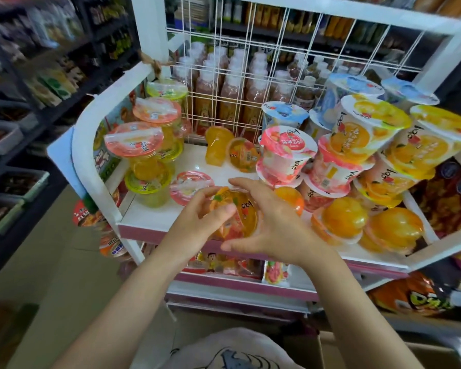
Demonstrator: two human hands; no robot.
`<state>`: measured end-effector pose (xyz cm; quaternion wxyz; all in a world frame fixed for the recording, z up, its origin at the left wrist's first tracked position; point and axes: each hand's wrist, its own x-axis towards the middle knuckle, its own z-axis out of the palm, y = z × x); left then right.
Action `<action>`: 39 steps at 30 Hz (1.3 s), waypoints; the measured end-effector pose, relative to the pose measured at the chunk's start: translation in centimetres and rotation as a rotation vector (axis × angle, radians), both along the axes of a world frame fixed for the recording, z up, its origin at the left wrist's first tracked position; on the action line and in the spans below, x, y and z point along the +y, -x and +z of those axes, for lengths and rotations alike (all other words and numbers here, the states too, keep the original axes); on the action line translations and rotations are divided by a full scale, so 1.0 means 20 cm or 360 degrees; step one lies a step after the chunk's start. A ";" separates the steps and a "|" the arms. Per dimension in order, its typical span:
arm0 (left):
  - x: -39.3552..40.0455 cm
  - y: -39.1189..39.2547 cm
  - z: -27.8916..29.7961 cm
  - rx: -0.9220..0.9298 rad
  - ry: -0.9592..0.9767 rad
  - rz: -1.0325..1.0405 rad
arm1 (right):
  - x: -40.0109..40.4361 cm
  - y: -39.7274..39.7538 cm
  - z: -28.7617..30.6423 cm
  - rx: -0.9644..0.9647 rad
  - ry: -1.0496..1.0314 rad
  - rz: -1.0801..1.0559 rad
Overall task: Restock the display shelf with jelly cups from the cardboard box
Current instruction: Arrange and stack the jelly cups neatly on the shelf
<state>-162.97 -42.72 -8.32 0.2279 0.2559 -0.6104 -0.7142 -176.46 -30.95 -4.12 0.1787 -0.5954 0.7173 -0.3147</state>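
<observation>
at nine o'clock on the display shelf (149,217) stands a stack of lidded cups (144,158). both hands curl round one orange jelly cup (240,217) over the shelf's front edge, the left hand (197,222) gripping its side, the right hand (266,222) arched across it. at three o'clock lie piled cups (357,145).

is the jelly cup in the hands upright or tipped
Tipped: the jelly cup lies on its side between the left hand and right hand, its printed lid facing the camera.

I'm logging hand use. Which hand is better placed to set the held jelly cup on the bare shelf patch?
Probably left. The left hand grips the jelly cup; the right hand only curls over it.
</observation>
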 end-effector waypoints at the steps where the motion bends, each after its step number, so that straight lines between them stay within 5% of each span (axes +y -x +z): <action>1: 0.00 0.00 0.00 -0.0014 0.0006 0.0034 | -0.01 0.00 0.01 0.0049 -0.0015 0.0023; 6: -0.02 -0.06 0.05 -0.0073 0.0274 0.0093 | -0.07 0.03 0.02 0.0264 0.0050 -0.0021; 11: -0.15 -0.13 0.01 -0.0383 0.1495 0.0591 | -0.11 0.07 0.03 0.0577 -0.0156 -0.0122; 17: -0.27 -0.08 -0.23 -0.0751 0.2054 0.0218 | -0.21 0.10 -0.03 0.0696 -0.0393 -0.0119; 24: -0.28 -0.06 -0.29 -0.0668 0.2023 0.0294 | -0.30 0.06 -0.09 0.1177 -0.0578 -0.0152; 35: -0.29 -0.07 -0.30 -0.0567 0.2013 0.0332 | -0.32 0.06 -0.12 0.1279 -0.0621 -0.0231; 39: -0.30 -0.06 -0.29 -0.0512 0.2084 0.0398 | -0.30 0.06 -0.10 0.1007 -0.0558 -0.0267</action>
